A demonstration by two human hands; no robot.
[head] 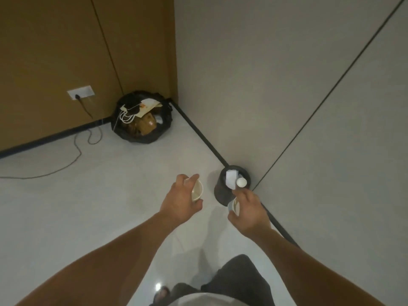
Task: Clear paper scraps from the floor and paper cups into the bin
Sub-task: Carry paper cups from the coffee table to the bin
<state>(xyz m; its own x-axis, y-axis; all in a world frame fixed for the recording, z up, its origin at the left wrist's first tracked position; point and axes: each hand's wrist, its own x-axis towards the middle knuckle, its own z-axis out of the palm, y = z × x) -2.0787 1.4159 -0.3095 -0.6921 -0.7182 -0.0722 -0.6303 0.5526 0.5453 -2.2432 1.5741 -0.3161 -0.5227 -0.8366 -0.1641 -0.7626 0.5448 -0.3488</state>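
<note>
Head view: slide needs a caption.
Left hand grips a paper cup, right hand a second paper cup, near the dark bin.

three cups (197, 191) (233, 206) (241, 182), two bins (220, 192) (141, 138)

Office-like corner, grey panel walls (276, 74), wall socket (81, 92), full rubbish bag (141, 118)

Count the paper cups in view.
3. First cup in the left hand, second cup in the right hand, and what looks like a third cup atop the paper in the small dark bin by the wall. More may be hidden beneath.
</note>
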